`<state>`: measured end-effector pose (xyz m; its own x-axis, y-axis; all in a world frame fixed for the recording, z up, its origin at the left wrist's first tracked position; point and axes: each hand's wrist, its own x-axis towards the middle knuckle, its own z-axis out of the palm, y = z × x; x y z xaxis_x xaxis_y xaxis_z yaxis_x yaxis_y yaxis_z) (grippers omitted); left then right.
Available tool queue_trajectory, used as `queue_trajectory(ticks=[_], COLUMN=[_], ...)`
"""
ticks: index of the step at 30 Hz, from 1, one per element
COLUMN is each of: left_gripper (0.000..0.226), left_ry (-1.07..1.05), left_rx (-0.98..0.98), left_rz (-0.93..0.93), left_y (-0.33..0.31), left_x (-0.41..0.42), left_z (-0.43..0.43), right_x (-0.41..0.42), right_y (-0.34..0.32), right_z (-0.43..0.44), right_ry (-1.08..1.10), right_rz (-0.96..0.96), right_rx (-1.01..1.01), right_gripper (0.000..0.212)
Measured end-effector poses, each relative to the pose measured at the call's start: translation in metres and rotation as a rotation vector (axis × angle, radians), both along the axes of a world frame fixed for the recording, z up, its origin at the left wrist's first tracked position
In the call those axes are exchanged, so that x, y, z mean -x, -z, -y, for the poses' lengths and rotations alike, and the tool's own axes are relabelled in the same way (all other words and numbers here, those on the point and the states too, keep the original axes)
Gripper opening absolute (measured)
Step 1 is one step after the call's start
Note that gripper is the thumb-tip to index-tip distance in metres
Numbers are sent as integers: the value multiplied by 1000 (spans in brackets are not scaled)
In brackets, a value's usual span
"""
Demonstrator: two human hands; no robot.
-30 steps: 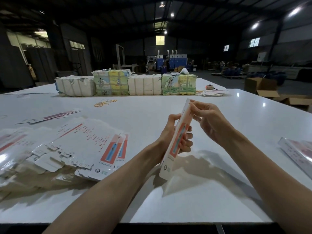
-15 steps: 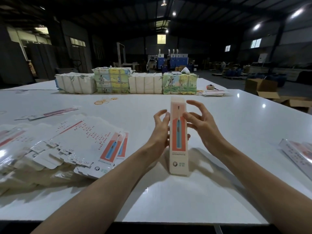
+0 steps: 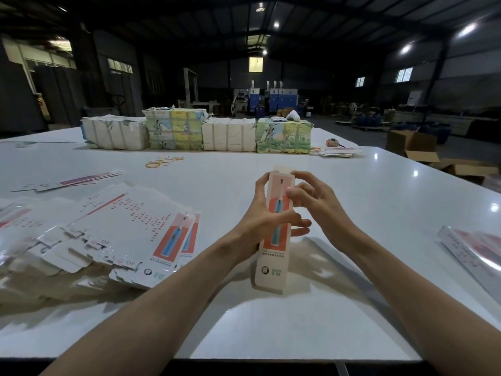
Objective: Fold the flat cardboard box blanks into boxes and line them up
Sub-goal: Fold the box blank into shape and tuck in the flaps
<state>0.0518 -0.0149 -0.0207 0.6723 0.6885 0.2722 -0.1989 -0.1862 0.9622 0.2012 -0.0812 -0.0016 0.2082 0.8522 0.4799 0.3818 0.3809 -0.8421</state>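
Note:
A tall narrow box (image 3: pixel 273 256), white with an orange panel and a blue toothbrush print, stands upright above the white table (image 3: pixel 366 202), its printed face toward me. My left hand (image 3: pixel 264 218) grips it around the middle, fingers wrapped behind and thumb across the front. My right hand (image 3: pixel 315 202) pinches the box's upper right edge with curled fingers, near the open top flap. A fanned pile of flat box blanks (image 3: pixel 116 232) lies to the left. Folded boxes (image 3: pixel 477 248) lie at the right edge.
Wrapped bundles (image 3: pixel 195 130) form a row at the table's far side, with rubber bands (image 3: pixel 162 161) in front of them. A single flat blank (image 3: pixel 70 181) lies far left. More blanks (image 3: pixel 339 151) and a tape roll sit far right. Cardboard cartons (image 3: pixel 414 145) stand on the floor beyond.
The box turned from edge-on to face me and now stands upright. My left hand wrapped around its middle, and my right hand closed onto its upper right edge.

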Motion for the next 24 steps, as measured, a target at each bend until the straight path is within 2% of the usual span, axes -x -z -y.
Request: queue_trajectory(ticks=[5,11,15,19,24], left_gripper=[91,92,87,88,86], left_ry=[-22,-36,11,13,1], left_rx=[35,0,-6,-9,-23], left_rz=[-36,-147,-167,-195,-217], left_y=[-2,-2,-2,-4,-6], left_x=[3,2,2,2,2], left_z=[3,9,15,17,16], right_x=[0,-6,-12,-14,-15], right_y=[4,5,7,6,1], right_z=[-4,-10,-9,-7,-3], right_ry=[-4,98,110,135,90], right_rz=[-14,-251,-214,-126,-110], right_rx=[55,42,43,-53,-95], right_gripper=[26,31,28,18,21])
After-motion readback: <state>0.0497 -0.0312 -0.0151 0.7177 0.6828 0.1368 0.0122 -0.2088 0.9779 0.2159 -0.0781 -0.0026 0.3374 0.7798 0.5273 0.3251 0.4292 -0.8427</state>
